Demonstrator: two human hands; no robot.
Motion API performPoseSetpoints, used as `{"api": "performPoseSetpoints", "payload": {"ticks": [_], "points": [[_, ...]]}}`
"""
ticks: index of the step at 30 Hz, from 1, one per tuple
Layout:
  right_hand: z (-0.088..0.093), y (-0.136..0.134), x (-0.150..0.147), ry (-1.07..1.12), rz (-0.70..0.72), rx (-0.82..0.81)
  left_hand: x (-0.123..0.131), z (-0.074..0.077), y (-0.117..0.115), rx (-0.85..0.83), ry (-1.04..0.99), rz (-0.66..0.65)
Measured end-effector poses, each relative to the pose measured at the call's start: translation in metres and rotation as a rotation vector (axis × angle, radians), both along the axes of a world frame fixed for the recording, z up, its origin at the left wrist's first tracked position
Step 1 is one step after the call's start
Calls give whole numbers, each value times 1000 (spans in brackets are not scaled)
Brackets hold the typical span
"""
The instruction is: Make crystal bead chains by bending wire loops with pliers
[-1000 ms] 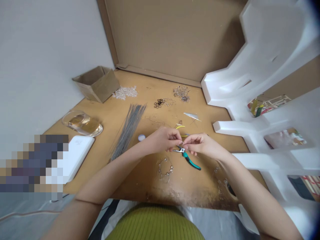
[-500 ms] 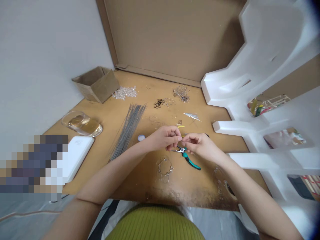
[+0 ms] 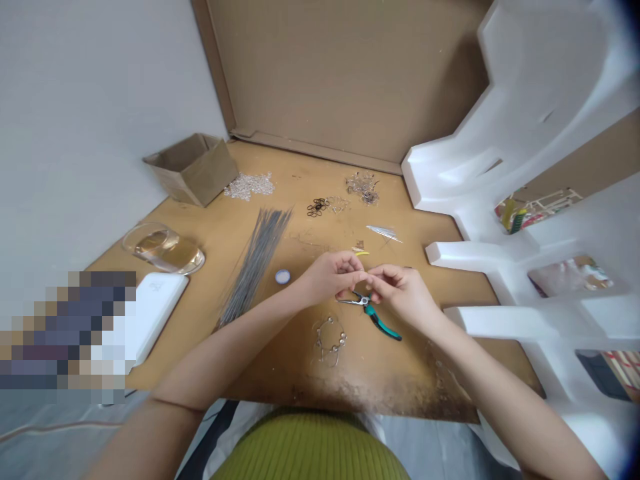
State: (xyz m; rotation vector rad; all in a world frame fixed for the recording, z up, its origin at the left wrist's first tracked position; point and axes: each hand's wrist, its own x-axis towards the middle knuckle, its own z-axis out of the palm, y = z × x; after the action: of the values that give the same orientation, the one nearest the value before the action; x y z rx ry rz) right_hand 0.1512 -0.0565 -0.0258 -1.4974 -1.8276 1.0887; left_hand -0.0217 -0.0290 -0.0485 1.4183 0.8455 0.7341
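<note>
Over the middle of the table, my left hand (image 3: 343,273) and my right hand (image 3: 395,287) meet at their fingertips. Both are pinched closed; whatever lies between them is too small to name. Just below them rest pliers (image 3: 383,325) with teal and black handles, their jaws partly under my left fingers. A yellow-handled tool (image 3: 362,253) peeks out behind my hands, mostly hidden. Nearer to me lies a wire ring with clear beads (image 3: 331,337). A small round blue-rimmed lid (image 3: 283,276) sits left of my left wrist.
A bundle of grey wires (image 3: 257,260) lies to the left. Farther back are clear beads (image 3: 249,186), black rings (image 3: 317,207), small metal pieces (image 3: 363,187) and silver pins (image 3: 384,233). A glass of amber liquid (image 3: 167,248), cardboard box (image 3: 193,170) and white foam (image 3: 460,255) flank the table.
My right hand has shifted slightly left, so its fingertips now press against those of my left hand. The left hand has barely moved.
</note>
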Motion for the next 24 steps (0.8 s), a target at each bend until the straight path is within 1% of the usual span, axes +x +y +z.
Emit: {"api": "performPoseSetpoints", "payload": {"ticks": [2, 4, 6, 7, 9, 11, 13, 15, 18, 21, 24], "points": [[1, 1, 5, 23, 25, -66, -1, 3, 0, 10, 30, 8], [0, 2, 15, -44, 81, -62, -2, 7, 1, 29, 58, 31], [-7, 2, 29, -235, 178, 41, -4, 11, 1, 44, 85, 54], [-12, 1, 35, -386, 254, 115, -5, 12, 2, 46, 96, 57], [-28, -5, 47, -646, 358, 238, -6, 12, 3, 44, 111, 61], [-45, -14, 54, -825, 404, 273, -6, 12, 4, 32, 111, 57], [-59, -22, 55, -935, 404, 290, -6, 11, 5, 14, 98, 45], [-65, -27, 52, -991, 405, 323, -6, 11, 5, -3, 91, 34], [-63, -28, 43, -1052, 392, 371, -7, 14, 5, -9, 100, 25], [-57, -25, 41, -1084, 337, 361, -10, 16, 5, -18, 95, 18], [-54, -21, 50, -984, 291, 304, -13, 19, 6, -42, 87, 18]]}}
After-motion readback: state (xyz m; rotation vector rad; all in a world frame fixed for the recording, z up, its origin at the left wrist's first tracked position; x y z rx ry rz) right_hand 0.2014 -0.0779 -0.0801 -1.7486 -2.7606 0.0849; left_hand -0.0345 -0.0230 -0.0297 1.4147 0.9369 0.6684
